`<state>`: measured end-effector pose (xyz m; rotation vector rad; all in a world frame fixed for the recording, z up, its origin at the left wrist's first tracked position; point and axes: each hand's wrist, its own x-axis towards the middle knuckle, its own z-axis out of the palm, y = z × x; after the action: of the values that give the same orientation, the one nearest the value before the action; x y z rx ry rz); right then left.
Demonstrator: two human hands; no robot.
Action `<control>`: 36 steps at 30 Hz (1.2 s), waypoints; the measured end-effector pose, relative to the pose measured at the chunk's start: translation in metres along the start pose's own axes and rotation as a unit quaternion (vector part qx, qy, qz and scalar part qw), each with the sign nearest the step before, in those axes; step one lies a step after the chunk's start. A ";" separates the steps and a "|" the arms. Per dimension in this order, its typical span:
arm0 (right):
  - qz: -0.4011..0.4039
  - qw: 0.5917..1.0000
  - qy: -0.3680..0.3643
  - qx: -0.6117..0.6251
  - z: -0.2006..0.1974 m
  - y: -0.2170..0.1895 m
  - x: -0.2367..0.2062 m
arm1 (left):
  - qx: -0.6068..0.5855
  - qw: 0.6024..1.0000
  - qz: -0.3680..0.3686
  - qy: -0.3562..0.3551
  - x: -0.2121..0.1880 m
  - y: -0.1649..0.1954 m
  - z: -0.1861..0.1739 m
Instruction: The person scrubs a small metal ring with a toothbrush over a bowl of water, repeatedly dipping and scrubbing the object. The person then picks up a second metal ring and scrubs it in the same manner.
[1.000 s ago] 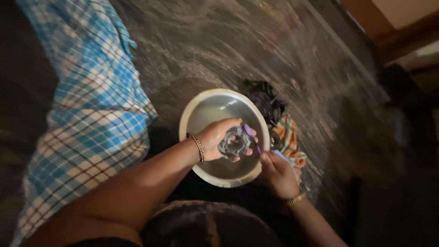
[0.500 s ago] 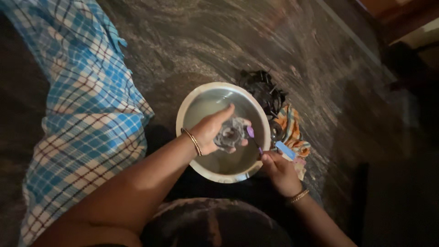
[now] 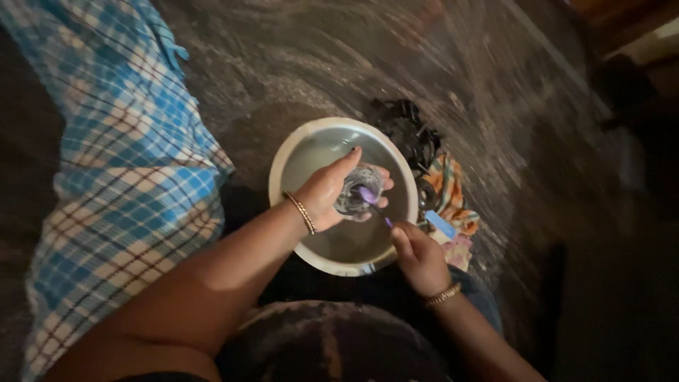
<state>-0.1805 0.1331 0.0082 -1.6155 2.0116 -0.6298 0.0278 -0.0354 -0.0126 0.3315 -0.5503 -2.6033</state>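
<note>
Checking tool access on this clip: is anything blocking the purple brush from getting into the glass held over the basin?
Nothing visible blocks it. The left hand grips the glass from the side, leaving its mouth open. The purple brush, held by the right hand, already has its head at the glass, above the basin.

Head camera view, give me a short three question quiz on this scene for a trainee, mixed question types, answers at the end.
1. True or false: the left hand holds a small clear glass over the pale round basin.
2. Multiple choice: what does the right hand hold? A) a purple-headed brush B) a metal spoon C) a folded towel
3. Fill in: spread on the floor left of the basin lies a blue ____ cloth.

Key
1. True.
2. A; its purple head sits at the mouth of the glass.
3. Checked.
</note>
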 end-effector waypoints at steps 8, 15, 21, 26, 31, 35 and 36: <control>-0.008 0.998 -0.015 0.054 0.013 0.009 -0.008 | -0.105 0.992 0.062 0.025 0.013 -0.011 -0.010; 0.003 0.989 0.017 0.150 0.018 0.018 0.004 | -0.131 0.990 0.041 0.010 0.006 0.000 -0.011; 0.073 0.970 -0.001 0.233 0.019 0.013 0.008 | -0.063 0.983 0.078 0.154 0.003 -0.003 0.000; 0.061 0.977 -0.023 0.204 0.021 0.007 -0.004 | -0.088 0.957 0.152 0.230 0.008 -0.002 0.000; 0.088 0.970 0.018 0.224 0.024 0.001 0.004 | -0.049 0.963 0.155 0.216 0.009 -0.008 -0.004; -0.048 0.994 0.024 0.100 0.029 -0.003 0.003 | -0.068 0.951 0.206 0.220 0.013 -0.010 -0.008; -0.004 0.992 0.019 0.124 0.031 -0.003 0.003 | -0.092 0.950 0.204 0.216 0.014 -0.010 -0.009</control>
<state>-0.1593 0.1284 -0.0146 -1.4750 1.8694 -0.8825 0.0146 -0.0374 -0.0267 0.6304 -0.1924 -2.0738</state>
